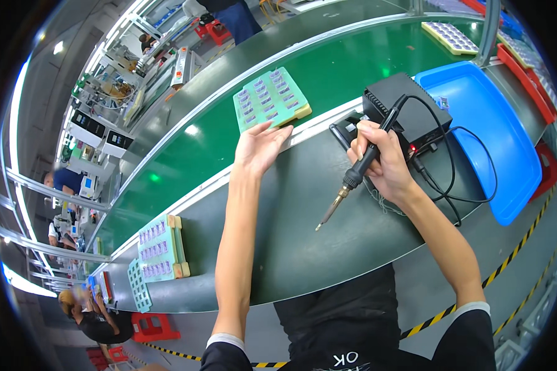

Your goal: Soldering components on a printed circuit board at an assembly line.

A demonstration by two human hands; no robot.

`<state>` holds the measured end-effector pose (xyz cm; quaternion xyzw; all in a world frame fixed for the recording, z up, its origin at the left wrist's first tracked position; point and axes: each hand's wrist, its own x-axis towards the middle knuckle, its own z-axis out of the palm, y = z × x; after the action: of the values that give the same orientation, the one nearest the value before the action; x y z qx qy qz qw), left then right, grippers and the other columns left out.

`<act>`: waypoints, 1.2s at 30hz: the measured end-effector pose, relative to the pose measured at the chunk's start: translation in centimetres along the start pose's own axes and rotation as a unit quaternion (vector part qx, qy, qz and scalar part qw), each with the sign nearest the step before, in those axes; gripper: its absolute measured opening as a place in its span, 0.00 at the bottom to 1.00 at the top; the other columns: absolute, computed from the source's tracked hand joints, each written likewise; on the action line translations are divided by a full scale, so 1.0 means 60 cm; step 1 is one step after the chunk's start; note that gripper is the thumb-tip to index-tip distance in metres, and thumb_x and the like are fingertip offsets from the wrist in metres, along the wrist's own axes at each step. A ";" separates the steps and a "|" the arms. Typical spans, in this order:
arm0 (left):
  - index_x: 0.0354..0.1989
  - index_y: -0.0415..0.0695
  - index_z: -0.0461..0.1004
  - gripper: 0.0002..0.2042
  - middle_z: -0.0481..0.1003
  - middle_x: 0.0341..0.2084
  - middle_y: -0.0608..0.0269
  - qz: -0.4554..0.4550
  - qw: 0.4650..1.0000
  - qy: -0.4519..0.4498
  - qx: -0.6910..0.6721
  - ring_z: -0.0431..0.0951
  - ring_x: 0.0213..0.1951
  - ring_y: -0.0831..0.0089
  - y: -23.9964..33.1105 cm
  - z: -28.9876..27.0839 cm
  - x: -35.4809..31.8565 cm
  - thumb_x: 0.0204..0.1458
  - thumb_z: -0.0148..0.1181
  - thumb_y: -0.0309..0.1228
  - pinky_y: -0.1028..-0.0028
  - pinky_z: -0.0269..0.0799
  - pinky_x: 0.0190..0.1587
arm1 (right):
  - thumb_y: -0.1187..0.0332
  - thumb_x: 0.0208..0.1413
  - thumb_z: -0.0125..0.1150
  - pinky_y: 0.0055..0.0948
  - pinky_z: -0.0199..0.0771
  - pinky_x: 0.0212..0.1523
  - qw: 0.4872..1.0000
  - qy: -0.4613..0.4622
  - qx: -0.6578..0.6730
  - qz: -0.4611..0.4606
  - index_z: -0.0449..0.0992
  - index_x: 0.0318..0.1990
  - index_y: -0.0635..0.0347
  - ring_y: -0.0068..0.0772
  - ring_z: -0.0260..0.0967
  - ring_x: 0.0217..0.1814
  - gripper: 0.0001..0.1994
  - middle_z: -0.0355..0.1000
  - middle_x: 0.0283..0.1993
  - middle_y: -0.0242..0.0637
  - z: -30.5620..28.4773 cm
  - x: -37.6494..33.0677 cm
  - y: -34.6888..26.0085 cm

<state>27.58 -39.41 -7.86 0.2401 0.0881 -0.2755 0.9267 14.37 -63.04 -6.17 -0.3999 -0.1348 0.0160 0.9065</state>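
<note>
Iron (353,176) gripped in right hand (384,164), tip over bare worktop (303,247); left hand (260,145), fingers spread, touches green tray (271,99) at far edge; black station (408,111) just behind.

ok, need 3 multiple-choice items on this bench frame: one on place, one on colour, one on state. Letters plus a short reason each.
1. Where does the left hand reach?
A. the near edge of the green tray on the belt
B. the blue bin
C. the black station

2. What colour is the bin right of the black station?
A. red
B. blue
C. yellow

3. How is the soldering iron held?
A. lying on the table
B. parked in a stand
C. gripped in the right hand, tip down

Answers:
1 A, the fingertips are at the tray's near edge.
2 B, the bin is plainly blue.
3 C, the fingers wrap the handle and the tip hangs above the table.
</note>
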 end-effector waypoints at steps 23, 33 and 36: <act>0.37 0.29 0.65 0.08 0.72 0.33 0.52 0.394 0.860 0.119 0.300 0.79 0.31 0.64 -0.013 0.007 0.001 0.57 0.51 0.25 0.69 0.79 0.38 | 0.64 0.58 0.48 0.17 0.42 0.14 0.999 -0.044 -0.016 0.014 0.66 0.18 0.58 0.14 0.45 0.12 0.16 0.47 0.09 0.23 0.005 0.003 -0.006; 0.32 0.41 0.70 0.10 0.78 0.29 0.54 0.601 0.706 0.180 0.327 0.52 0.13 0.90 0.143 -0.026 -0.395 0.61 0.49 0.35 0.85 0.49 0.15 | 0.64 0.58 0.47 0.19 0.41 0.13 0.998 0.026 0.025 0.043 0.56 0.24 0.50 0.14 0.42 0.11 0.11 0.51 0.11 0.21 0.021 -0.004 0.017; 0.36 0.42 0.71 0.09 0.77 0.28 0.56 0.651 0.645 0.285 0.281 0.51 0.12 0.91 0.176 -0.098 -0.540 0.60 0.49 0.35 0.86 0.45 0.12 | 0.63 0.60 0.45 0.18 0.41 0.12 0.999 -0.010 0.034 0.040 0.55 0.23 0.50 0.12 0.42 0.10 0.13 0.50 0.10 0.22 -0.006 0.000 0.028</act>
<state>6.25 -13.57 0.78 0.5509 0.0874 0.4695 0.6844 14.59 -62.17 -7.60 -0.3740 -0.1273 0.0605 0.9167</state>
